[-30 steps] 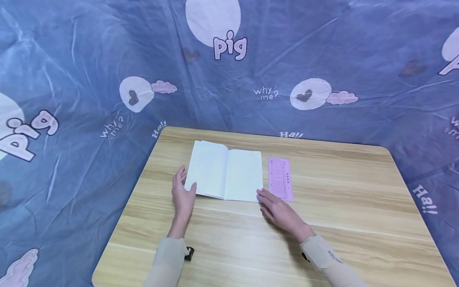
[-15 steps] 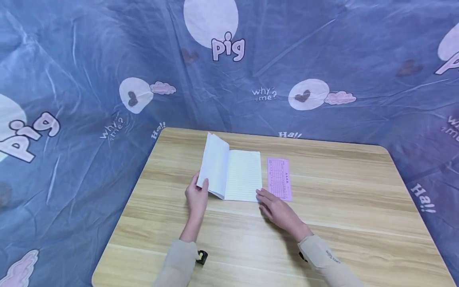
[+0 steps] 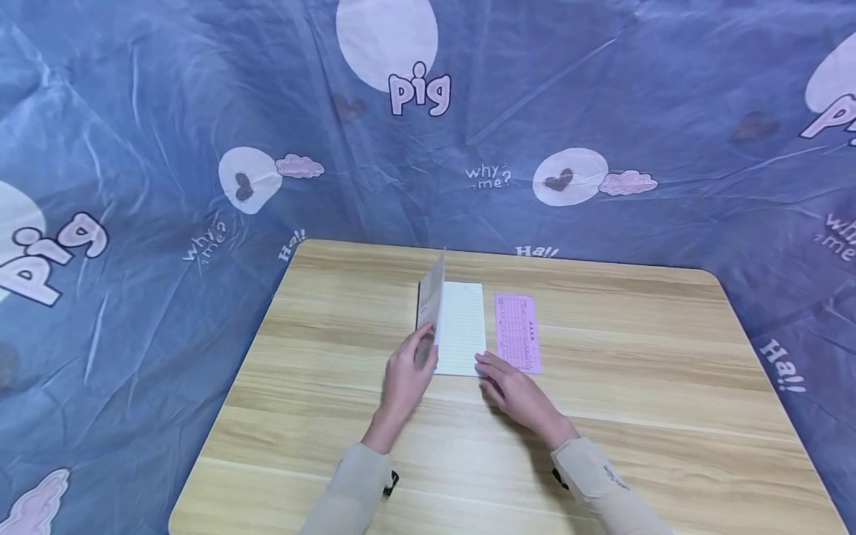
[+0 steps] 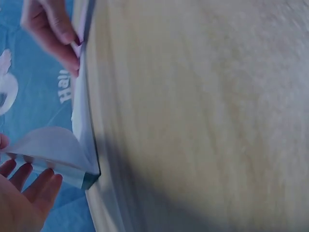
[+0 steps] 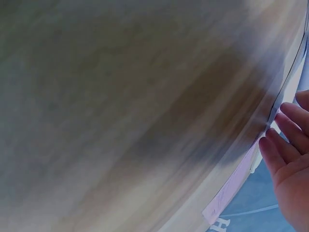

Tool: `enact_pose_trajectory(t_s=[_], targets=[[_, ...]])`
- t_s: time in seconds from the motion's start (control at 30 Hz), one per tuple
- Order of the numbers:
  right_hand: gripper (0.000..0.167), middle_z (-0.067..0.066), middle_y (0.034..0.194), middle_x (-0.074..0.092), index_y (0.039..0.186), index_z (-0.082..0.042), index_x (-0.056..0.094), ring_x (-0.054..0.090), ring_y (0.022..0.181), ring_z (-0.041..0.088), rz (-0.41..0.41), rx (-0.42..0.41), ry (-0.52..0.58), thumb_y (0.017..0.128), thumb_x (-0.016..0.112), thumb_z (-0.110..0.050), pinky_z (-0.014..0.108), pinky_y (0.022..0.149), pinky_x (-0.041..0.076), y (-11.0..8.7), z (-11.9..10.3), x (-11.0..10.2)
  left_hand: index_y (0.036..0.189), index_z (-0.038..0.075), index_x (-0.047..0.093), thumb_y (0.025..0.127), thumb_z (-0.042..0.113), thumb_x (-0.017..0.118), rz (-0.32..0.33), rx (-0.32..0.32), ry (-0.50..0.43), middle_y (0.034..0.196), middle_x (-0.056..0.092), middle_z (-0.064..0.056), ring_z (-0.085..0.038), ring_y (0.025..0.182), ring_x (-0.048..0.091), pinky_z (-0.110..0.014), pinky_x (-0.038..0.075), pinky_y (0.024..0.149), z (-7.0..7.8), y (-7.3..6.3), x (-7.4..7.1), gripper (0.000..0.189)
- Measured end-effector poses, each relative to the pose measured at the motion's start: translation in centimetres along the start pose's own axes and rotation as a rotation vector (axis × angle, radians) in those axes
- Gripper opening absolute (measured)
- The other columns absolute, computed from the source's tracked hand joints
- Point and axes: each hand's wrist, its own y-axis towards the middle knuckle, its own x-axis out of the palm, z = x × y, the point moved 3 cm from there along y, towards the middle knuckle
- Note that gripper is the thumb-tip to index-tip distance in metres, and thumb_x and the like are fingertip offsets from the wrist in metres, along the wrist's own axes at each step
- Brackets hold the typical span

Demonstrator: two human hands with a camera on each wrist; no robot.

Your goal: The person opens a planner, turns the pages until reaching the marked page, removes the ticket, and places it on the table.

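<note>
A notebook (image 3: 463, 323) with lined pages lies on the wooden table, its left part lifted nearly upright. My left hand (image 3: 406, 375) holds that raised cover and its pages near the lower edge, thumb on one side and fingers on the other. In the left wrist view the lifted pages (image 4: 50, 145) bow in a curve between thumb and fingers. At the lower right corner of the lined page rests my right hand (image 3: 520, 395), its fingers extended and only slightly bent. Just right of the notebook lies a pink printed form slip (image 3: 517, 334), its lower part near the right hand.
The wooden table (image 3: 642, 401) has rounded corners and reaches back to a blue patterned cloth (image 3: 401, 186) hanging behind and beside it. Dark straps (image 3: 391, 483) show at the sleeve cuffs.
My left hand has moved right, raising the notebook's left side from lying nearly flat to almost upright; its printed outer face now shows. My right hand has stayed at the page corner.
</note>
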Motion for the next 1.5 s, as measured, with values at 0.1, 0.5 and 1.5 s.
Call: enact_pose_trajectory(t_s=[0.1, 0.5, 1.5], targets=[[0.032, 0.016, 0.133, 0.06, 0.124, 0.001, 0.065, 0.051, 0.128, 0.034, 0.02, 0.046, 0.084, 0.093, 0.067, -0.008, 0.049, 0.106, 0.04, 0.3, 0.0, 0.0, 0.137, 0.015, 0.058, 0.085, 0.016, 0.074, -0.04, 0.056, 0.156, 0.135, 0.06, -0.007, -0.03, 0.117, 0.061, -0.042, 0.054, 0.09, 0.2, -0.2, 1.0, 0.055], [0.039, 0.022, 0.107, 0.07, 0.117, 0.009, 0.065, 0.069, 0.094, 0.033, 0.198, 0.58, 0.806, 0.102, 0.054, -0.025, 0.038, 0.089, 0.054, 3.4, -0.5, -0.3, 0.133, 0.015, 0.061, 0.082, 0.025, 0.077, -0.128, 0.213, 0.437, 0.138, 0.058, -0.001, -0.024, 0.124, 0.056, -0.041, 0.052, 0.094, 0.5, -0.9, 3.8, 0.054], [0.041, 0.026, 0.13, 0.057, 0.122, 0.008, 0.063, 0.054, 0.12, 0.043, 0.117, 0.036, -0.211, 0.088, 0.073, -0.013, 0.055, 0.103, 0.042, 1.0, -1.1, 1.6, 0.156, 0.015, 0.027, 0.105, 0.033, 0.044, -0.539, 0.01, 0.573, 0.163, 0.017, -0.001, -0.025, 0.149, 0.011, -0.056, 0.009, 0.118, -3.5, -2.3, 0.7, 0.056]])
